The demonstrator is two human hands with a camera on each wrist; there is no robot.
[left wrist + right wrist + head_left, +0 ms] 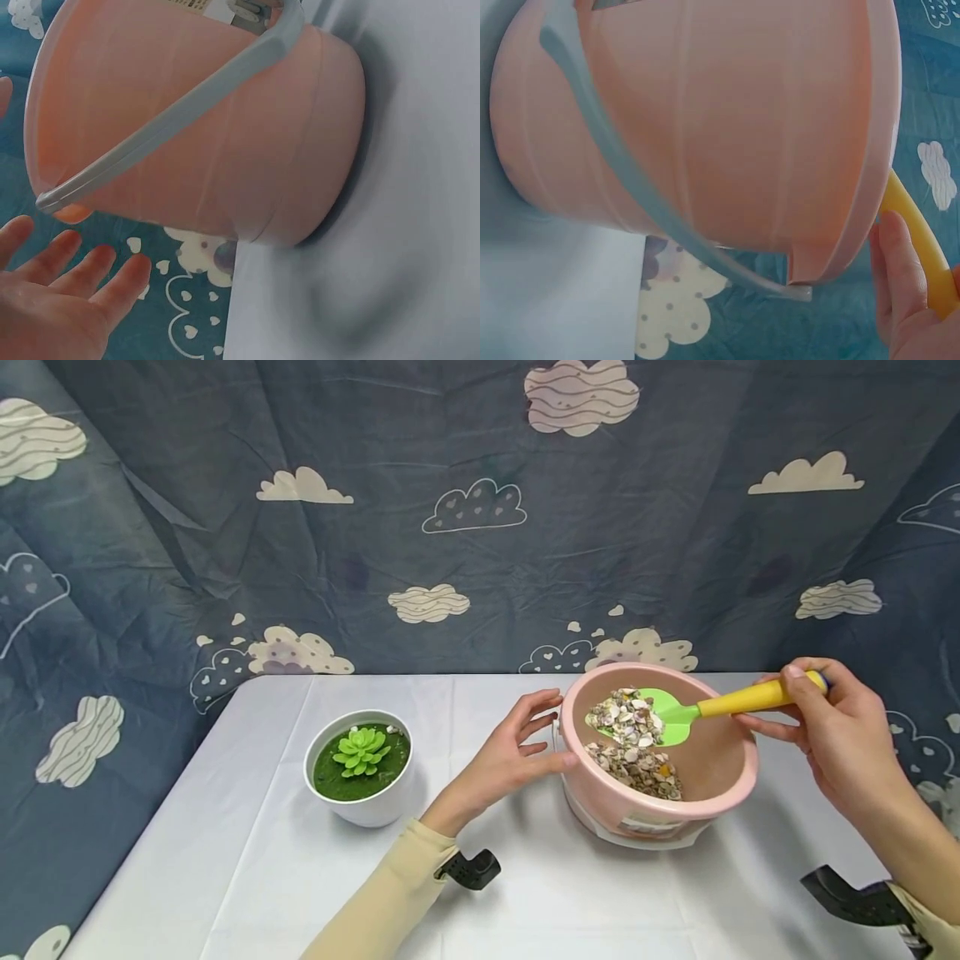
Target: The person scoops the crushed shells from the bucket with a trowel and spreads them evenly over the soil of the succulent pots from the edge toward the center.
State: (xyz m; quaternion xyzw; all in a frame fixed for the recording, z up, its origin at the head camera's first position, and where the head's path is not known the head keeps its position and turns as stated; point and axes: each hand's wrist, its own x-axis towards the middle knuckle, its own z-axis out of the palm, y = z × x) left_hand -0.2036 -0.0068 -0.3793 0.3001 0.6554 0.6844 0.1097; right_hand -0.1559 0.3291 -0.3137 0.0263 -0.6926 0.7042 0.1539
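Note:
A pink bucket (600,785) stands on the table, its pale handle (172,120) folded down along the side. Small mixed pebbles or shell bits (648,772) lie inside it. My right hand (843,727) grips the yellow handle of a green-bladed trowel (738,700), seen also in the right wrist view beside the rim. The trowel's blade carries a heap of the same bits (628,717) over the bucket's mouth. My left hand (510,756) is at the bucket's left side, fingers spread and relaxed, thumb right at the rim; in the left wrist view the fingertips show apart from the wall.
Left of my left hand, a white pot (375,810) holds green moss-like filling and a bright green succulent (362,752). A white cloth covers the table (247,860). Behind it hangs a dark blue curtain (360,560) with cloud prints.

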